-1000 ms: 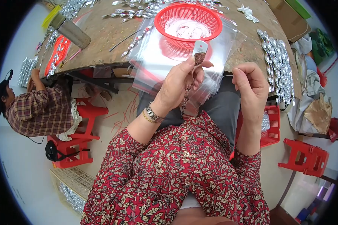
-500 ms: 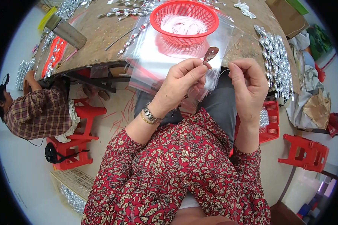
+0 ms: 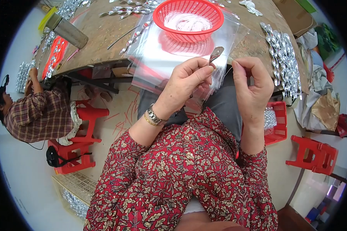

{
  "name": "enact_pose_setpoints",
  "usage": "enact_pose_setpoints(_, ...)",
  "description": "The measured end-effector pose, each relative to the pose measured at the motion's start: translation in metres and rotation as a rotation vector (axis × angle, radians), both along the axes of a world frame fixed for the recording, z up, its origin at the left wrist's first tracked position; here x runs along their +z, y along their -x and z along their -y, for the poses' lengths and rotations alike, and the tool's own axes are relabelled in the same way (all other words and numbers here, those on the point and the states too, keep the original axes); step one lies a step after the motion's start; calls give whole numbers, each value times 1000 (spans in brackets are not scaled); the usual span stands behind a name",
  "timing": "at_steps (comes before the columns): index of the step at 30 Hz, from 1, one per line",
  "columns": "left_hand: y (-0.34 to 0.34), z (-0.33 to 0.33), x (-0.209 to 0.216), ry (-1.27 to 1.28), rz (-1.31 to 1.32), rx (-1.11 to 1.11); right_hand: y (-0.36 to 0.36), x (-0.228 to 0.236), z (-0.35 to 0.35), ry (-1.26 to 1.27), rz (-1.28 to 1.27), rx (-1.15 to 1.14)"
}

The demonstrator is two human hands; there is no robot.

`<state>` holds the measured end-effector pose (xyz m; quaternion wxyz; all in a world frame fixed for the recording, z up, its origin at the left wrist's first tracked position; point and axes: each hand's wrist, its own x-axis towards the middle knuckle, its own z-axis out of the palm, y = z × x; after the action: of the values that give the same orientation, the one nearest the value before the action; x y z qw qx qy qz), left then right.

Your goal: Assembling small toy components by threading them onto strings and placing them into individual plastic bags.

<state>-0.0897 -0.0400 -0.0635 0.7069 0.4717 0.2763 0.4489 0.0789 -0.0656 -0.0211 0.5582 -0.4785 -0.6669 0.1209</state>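
My left hand (image 3: 185,82), with a watch and a bracelet at the wrist, pinches a shiny twisted metallic strip (image 3: 216,54). The strip's rounded upper end, with a small hole in it, sticks up past my thumb; my fingers hide part of the rest. To its right, my right hand (image 3: 254,81) is closed, thumb against forefinger, on a thin pale thread (image 3: 228,72). The two hands are apart, above my lap at the table's edge. Just beyond them, a red plastic basket (image 3: 189,34) with bundled white thread inside stands on clear plastic sheets (image 3: 148,73).
Silver twisted strips (image 3: 283,63) lie at the table's right and also farther back. A metal flask (image 3: 71,34) stands left. Another person (image 3: 38,111) sits at the left end. Red stools (image 3: 314,156) and a red crate (image 3: 275,131) are on the floor.
Both hands have shifted slightly; the strip's end has tipped a little and sits slightly higher. The other person's arm at the left has risen.
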Motion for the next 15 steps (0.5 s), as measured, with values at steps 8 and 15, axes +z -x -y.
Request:
enact_pose_setpoints(8,-1,3,0,-9,-16,-1,1,-5,0,-72,43,-27)
enact_pose_setpoints(15,-1,5,1,16,-8,-7,2,-5,1,-124,117,-67)
